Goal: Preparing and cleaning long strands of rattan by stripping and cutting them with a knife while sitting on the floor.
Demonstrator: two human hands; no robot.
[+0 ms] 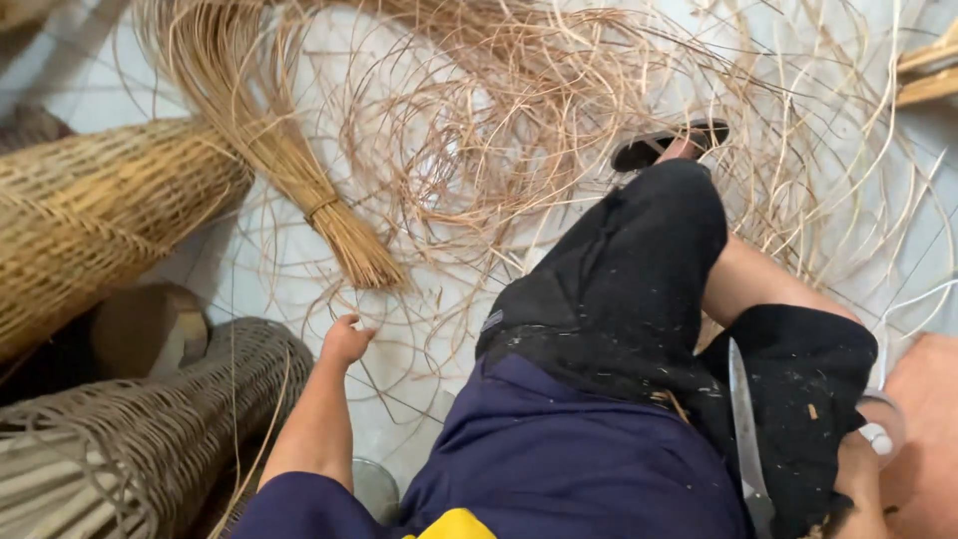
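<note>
Left hand point(344, 341) reaches to the floor point(249, 269), fingers curled loosely among loose rattan strands point(479, 130); grip on a strand not discernible. One tied rattan bundle point(299, 170) lies just beyond. Right hand point(858, 479) grips one knife point(743, 429), blade across the lap. Two woven baskets point(100, 210) on the left.

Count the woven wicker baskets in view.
2. A golden-tan woven wicker basket lies on its side at the left edge. A grey-brown woven wicker basket sits at the lower left, beside the left hand. Others may be hidden outside the picture.
</note>
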